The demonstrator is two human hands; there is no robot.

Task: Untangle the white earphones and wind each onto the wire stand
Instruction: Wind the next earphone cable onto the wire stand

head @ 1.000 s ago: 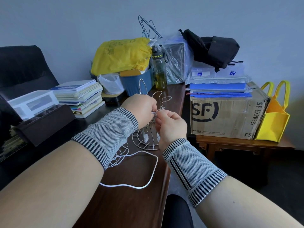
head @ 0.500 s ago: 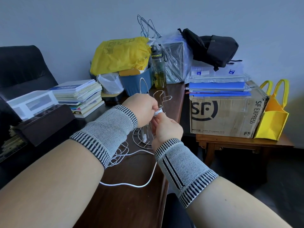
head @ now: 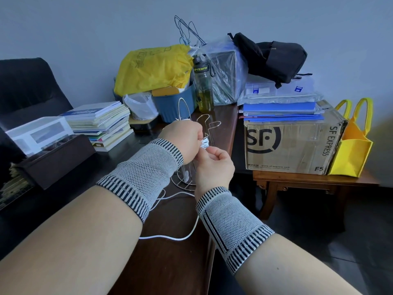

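White earphone cord (head: 192, 228), wound bundle at silver wire stand (head: 207, 126) pinched between curled left hand (head: 182, 138) fingers and curled right hand (head: 213, 165) fingertips, slack trailing across dark wooden table (head: 170, 262).

A plain pale blue-grey wall (head: 85, 28) runs behind everything, evenly lit with soft, cool light. A dark wooden table (head: 170, 262) stretches away from the viewer toward that wall. To its left stands a black cushioned chair (head: 27, 88), its back close to the wall. To the right, a lower brown wooden side table (head: 297, 184) stands just beside the table. The floor (head: 340, 241) below is dark and shadowed.
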